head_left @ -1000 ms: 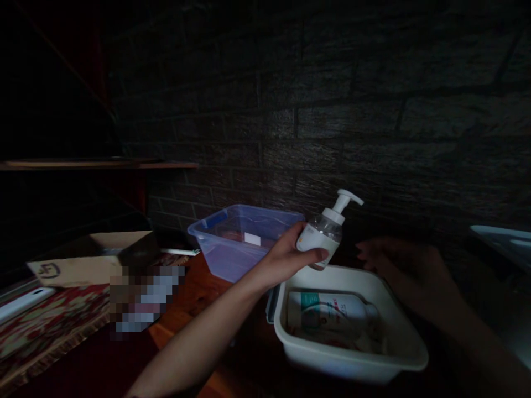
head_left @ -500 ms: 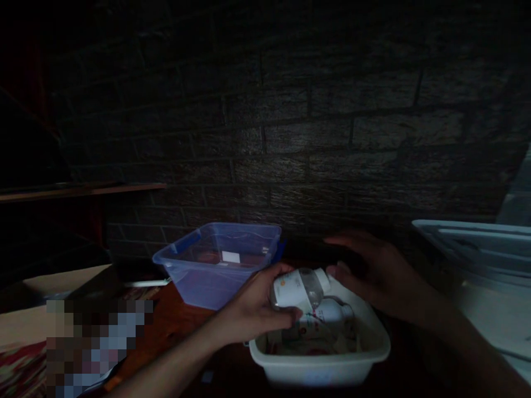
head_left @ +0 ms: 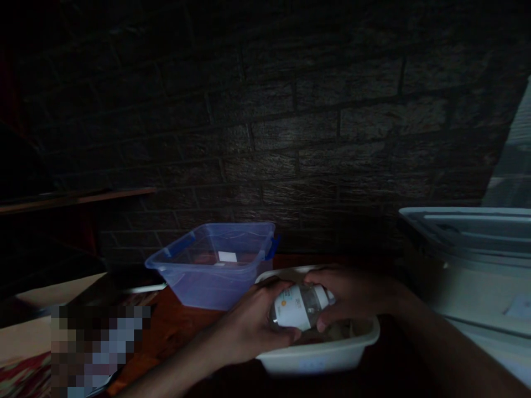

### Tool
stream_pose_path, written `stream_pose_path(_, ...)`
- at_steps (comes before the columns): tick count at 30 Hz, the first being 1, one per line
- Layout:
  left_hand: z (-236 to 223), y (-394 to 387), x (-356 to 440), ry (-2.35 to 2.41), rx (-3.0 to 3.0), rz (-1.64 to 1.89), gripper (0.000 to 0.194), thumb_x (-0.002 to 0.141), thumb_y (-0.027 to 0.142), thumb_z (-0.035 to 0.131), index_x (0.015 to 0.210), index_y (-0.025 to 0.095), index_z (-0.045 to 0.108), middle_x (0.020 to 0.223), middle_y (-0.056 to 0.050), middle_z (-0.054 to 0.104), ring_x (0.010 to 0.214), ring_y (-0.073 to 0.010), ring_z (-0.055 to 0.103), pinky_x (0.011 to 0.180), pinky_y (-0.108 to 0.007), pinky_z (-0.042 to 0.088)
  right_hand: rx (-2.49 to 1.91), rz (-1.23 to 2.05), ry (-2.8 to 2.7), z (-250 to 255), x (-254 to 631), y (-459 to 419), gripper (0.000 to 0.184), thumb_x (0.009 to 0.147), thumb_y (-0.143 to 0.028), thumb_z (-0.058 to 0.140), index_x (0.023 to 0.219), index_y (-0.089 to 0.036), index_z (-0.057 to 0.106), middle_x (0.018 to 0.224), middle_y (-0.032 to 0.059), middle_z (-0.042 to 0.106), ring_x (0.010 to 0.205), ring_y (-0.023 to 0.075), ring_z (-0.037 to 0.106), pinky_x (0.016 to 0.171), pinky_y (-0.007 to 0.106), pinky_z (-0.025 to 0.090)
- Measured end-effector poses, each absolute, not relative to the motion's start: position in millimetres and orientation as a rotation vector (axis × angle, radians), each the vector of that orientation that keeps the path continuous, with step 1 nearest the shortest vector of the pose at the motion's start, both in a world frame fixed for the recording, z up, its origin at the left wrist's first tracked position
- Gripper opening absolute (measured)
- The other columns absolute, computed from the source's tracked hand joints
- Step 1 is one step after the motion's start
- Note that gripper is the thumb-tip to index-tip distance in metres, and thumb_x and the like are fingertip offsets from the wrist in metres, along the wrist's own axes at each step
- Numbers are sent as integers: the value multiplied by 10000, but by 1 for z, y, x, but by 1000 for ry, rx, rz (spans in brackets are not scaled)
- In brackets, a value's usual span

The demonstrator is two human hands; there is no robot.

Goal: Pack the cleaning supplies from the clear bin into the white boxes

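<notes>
A clear bottle [head_left: 293, 308] with a white label lies tilted over the white basin [head_left: 315, 356]. My left hand [head_left: 257, 320] is wrapped round its base end, thumb along the near side. At the other end, the fingers and thumb of my right hand [head_left: 359, 293] close on the bottle's white cap [head_left: 321, 296], covering part of it. Below the bottle, the basin's contents are mostly hidden by my hands and too dark to make out.
Left of the basin stands a translucent purple plastic bin [head_left: 207, 282] with blue handles. Pale lidded storage boxes [head_left: 468, 276] are stacked on the right. An open cardboard box [head_left: 25, 326] sits at far left, below a shelf [head_left: 78, 199]. A dark brick wall [head_left: 269, 138] rises behind.
My right hand has come down and left from above the basin and closed on the bottle's cap. The left hand keeps its hold on the bottle. The whole view has shifted slightly.
</notes>
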State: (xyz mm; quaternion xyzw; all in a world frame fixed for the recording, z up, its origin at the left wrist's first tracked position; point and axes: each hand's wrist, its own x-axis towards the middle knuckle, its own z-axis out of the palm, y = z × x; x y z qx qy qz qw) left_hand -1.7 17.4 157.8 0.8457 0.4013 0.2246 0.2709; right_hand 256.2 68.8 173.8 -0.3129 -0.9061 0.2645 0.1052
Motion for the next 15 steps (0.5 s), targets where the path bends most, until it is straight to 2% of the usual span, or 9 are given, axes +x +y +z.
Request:
stream_pose_path(3,153,22,-8,1067,2307,566,525,786,297,794,1280,208,641,1126,-70,731,976,-263,685,845,-396,553,-956,782,-2701,167,255,75,598,743,-463,855,1264,-232,673,1145,36,685,1027,245,626,802,286,465)
stream_pose_path(8,149,31,-9,1006,2370,555,706,761,289,814,1425,263,575,1389,-92,651,1222,-308,624,1044,-455,497,-967,667,-2787,160,254,76,530,742,-420,810,1216,-226,672,1082,40,684,957,239,634,742,296,451)
stream_pose_path(12,157,33,-1,945,2358,444,683,736,197,797,1389,279,612,1330,-50,693,1174,-282,657,1041,-424,505,-1041,697,-2855,162,250,71,521,699,-340,758,1196,-220,652,990,19,704,826,212,656,605,257,436)
stream_pose_path(15,162,34,2,936,2384,389,729,716,171,795,1411,279,603,1376,-54,668,1235,-297,628,1048,-419,509,-1130,721,-2880,162,247,71,500,671,-330,741,1149,-213,656,918,9,703,742,196,649,516,232,400)
